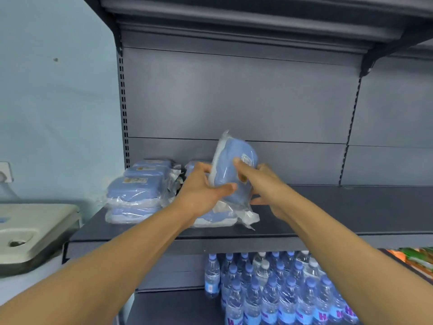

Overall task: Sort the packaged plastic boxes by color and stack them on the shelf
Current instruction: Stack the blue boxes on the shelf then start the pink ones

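Observation:
A blue plastic box in clear wrap [230, 165] stands tilted on its edge above the grey shelf [328, 207]. My left hand [201, 191] grips its left side with the thumb across the front. My right hand [260, 181] holds its right side, fingers curled round the front. Under it lies another wrapped blue box [215, 219], partly hidden by my hands. To the left, a stack of wrapped blue boxes [138, 191] rests on the shelf.
Shrink-wrapped water bottles [276, 289] fill the shelf below. A beige lidded bin [30, 233] sits at the left by the wall. Colourful packets [419, 259] show at the right edge. An upper shelf [234, 15] hangs overhead.

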A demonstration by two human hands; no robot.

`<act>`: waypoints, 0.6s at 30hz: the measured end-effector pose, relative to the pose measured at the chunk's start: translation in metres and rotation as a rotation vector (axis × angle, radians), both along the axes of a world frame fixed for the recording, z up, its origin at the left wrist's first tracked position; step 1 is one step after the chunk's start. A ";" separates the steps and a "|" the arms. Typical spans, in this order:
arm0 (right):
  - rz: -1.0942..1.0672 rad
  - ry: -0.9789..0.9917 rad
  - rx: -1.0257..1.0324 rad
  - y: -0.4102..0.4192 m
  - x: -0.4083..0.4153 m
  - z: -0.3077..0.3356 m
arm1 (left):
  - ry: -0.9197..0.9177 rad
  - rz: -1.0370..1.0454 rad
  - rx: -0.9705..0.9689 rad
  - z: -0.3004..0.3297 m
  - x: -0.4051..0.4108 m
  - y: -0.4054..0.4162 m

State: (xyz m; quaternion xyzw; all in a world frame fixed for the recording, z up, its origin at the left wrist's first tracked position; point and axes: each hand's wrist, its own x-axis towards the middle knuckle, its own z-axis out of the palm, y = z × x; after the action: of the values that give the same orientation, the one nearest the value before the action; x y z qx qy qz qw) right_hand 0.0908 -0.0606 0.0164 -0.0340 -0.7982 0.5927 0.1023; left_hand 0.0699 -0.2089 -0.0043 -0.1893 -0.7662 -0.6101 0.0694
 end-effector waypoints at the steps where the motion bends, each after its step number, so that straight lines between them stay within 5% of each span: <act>1: -0.006 -0.003 -0.002 -0.004 -0.004 0.002 | 0.036 -0.002 -0.049 -0.002 0.003 0.001; 6: -0.055 0.103 0.139 -0.001 -0.020 0.011 | 0.054 -0.014 -0.338 0.000 0.002 -0.023; 10: 0.067 0.236 0.438 0.007 -0.036 0.016 | 0.127 0.158 -0.368 0.000 -0.005 -0.055; 18: 0.297 0.049 0.858 -0.013 -0.082 -0.004 | 0.100 0.228 -0.485 -0.031 -0.019 -0.069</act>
State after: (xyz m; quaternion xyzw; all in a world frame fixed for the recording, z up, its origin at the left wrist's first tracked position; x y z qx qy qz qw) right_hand 0.0087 -0.0733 0.0120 0.1402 -0.9652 0.2173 0.0400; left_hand 0.0508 -0.2776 -0.0351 -0.1427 -0.9019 -0.3872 0.1280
